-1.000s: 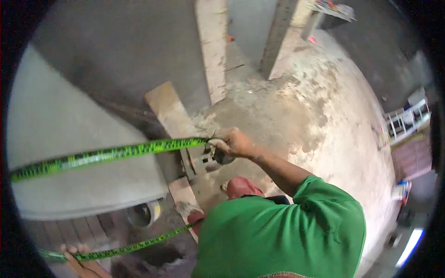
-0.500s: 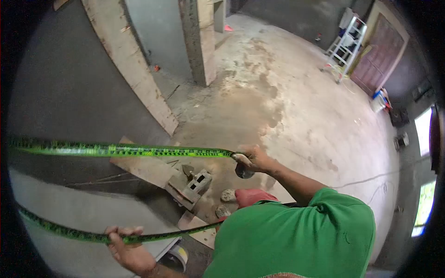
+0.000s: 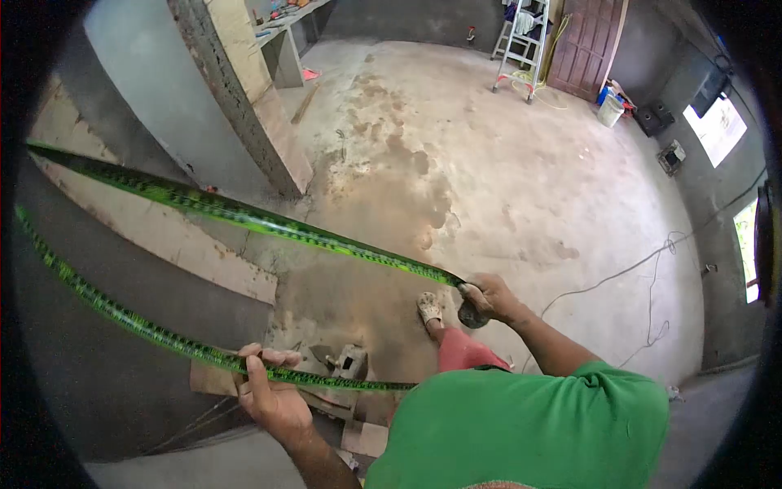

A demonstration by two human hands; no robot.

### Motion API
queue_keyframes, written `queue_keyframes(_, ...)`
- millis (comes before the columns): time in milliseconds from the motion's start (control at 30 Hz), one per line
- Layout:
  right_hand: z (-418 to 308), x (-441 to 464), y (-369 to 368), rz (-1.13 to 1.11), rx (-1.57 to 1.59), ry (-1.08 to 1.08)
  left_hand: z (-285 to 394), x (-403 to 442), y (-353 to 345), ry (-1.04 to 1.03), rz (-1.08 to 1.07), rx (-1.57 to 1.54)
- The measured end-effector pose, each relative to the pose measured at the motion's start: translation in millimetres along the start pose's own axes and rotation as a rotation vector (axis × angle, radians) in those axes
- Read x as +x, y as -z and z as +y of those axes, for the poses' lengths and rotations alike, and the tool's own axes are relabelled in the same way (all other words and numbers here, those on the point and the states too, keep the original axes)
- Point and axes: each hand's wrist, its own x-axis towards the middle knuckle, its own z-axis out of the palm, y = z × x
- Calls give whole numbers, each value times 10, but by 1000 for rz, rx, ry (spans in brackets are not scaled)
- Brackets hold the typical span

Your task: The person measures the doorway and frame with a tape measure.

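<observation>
A long, glossy green tape with black marks (image 3: 269,222), which looks like a measuring tape, runs in two strands toward the left edge of view. My right hand (image 3: 493,298) is closed on the end of the upper strand, with a dark rounded object (image 3: 472,315) just under the fingers. My left hand (image 3: 275,401) pinches the lower strand between thumb and fingers. That strand passes on to the right and disappears behind the green shirt (image 3: 521,432). Where the two strands meet, if they do, cannot be seen.
A hollow concrete block (image 3: 352,361) and boards (image 3: 213,379) lie beneath my left hand. A shoe (image 3: 429,308) stands on the dusty concrete floor (image 3: 505,204). Farther back are a stepladder (image 3: 521,50), a wooden door (image 3: 586,49) and a white bucket (image 3: 610,112). A cable (image 3: 599,284) crosses the floor.
The view has tilted up and turned, showing more floor. Both hands sit higher and farther right in view, still on the tape. The upper strand now slants down toward my right hand.
</observation>
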Motion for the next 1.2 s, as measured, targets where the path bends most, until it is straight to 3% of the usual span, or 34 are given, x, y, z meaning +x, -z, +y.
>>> queue_keyframes(167, 668, 990, 449, 89, -4, 72, -672, 909, -1021, 50, -49, 48)
queue_keyframes(333, 1100, 2036, 1150, 100, -52, -43, -1146, 1960, -2192, 3, -63, 1)
queue_keyframes(467, 1169, 2748, 1705, 153, -111, 15, -1329, 2662, -2967, -90, -62, 43)
queue_keyframes(567, 1229, 3139, 1917, 245, -57, -48, -1513, 3195, -3403, -105, -184, -76)
queue_keyframes(800, 1417, 4054, 2148, 372, -122, -47, -2083, 4282, -4443, -31, -375, -62)
queue_keyframes(1000, 1400, 5317, 2364, 543, -149, -106, -2869, 5701, -5321, 154, -535, -32)
queue_keyframes(1067, 1415, 5762, 2464, 589, -144, -262, -2904, 6199, -5663, 145, -503, -58)
queue_keyframes(1100, 1396, 6044, 2527, 540, -290, -211, -2904, 6490, -5784, 162, -517, -71)
queue_keyframes(1200, 1058, 6682, 2658, 575, -30, -279, -2774, 7057, -6255, 141, -485, -24)
